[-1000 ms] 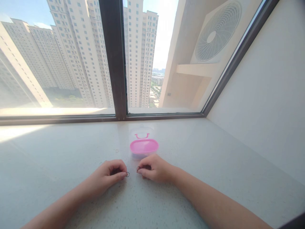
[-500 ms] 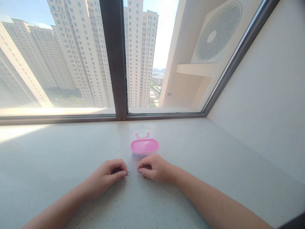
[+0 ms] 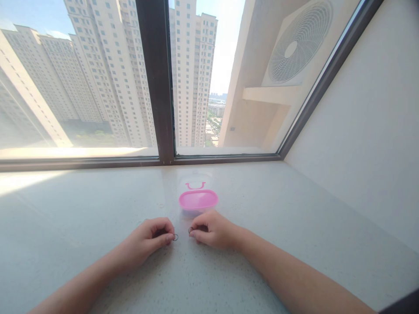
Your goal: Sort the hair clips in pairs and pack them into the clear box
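Between thumb and forefinger, my left hand (image 3: 151, 237) pinches a small dark ring (image 3: 176, 237), part of which sticks out past the fingertips. A second small ring (image 3: 190, 230) is pinched in my right hand (image 3: 214, 231), mostly covered by the fingers. The two hands face each other with a narrow gap between the rings. Just behind my right hand stands a clear container with a pink rim (image 3: 198, 200). Its lower front is partly hidden by that hand, and I cannot make out what is inside.
A pink handle (image 3: 195, 186) lies behind the container, seemingly on a clear lid. Everything rests on a pale speckled sill (image 3: 98, 209). A dark-framed window (image 3: 165, 87) bounds the back, and a white wall (image 3: 366, 131) rises on the right. A faint ring shape (image 3: 161, 206) shows left of the container.
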{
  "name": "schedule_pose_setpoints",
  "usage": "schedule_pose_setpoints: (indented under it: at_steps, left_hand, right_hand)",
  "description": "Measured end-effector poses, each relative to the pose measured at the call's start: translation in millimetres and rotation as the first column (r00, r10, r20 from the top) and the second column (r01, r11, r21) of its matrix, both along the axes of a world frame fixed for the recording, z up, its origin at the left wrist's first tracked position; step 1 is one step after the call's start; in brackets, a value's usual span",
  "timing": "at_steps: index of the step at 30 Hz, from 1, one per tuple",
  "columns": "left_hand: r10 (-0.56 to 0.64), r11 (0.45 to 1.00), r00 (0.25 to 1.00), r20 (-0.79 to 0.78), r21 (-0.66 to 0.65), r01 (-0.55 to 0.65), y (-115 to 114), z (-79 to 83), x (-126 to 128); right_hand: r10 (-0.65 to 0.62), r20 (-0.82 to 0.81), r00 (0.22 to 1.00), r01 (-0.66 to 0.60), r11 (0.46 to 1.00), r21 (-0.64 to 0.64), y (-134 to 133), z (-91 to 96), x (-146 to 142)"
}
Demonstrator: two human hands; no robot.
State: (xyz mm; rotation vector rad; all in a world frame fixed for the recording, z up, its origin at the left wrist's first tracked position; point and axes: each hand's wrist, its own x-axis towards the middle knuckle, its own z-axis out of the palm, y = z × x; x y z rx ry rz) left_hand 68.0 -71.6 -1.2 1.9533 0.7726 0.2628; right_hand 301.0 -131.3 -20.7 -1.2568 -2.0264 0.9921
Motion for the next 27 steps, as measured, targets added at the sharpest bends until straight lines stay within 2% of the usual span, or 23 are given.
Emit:
schedule_pose_setpoints:
  at_steps: [27]
  left_hand:
    - [-0.011,0.999,1.000,0.014,-0.035,0.012,0.8,-2.5,-1.7]
  right_hand:
    - [0.004,0.011,1.000,-0.004,1.000,0.027,-0.6,-1.7,-0.1]
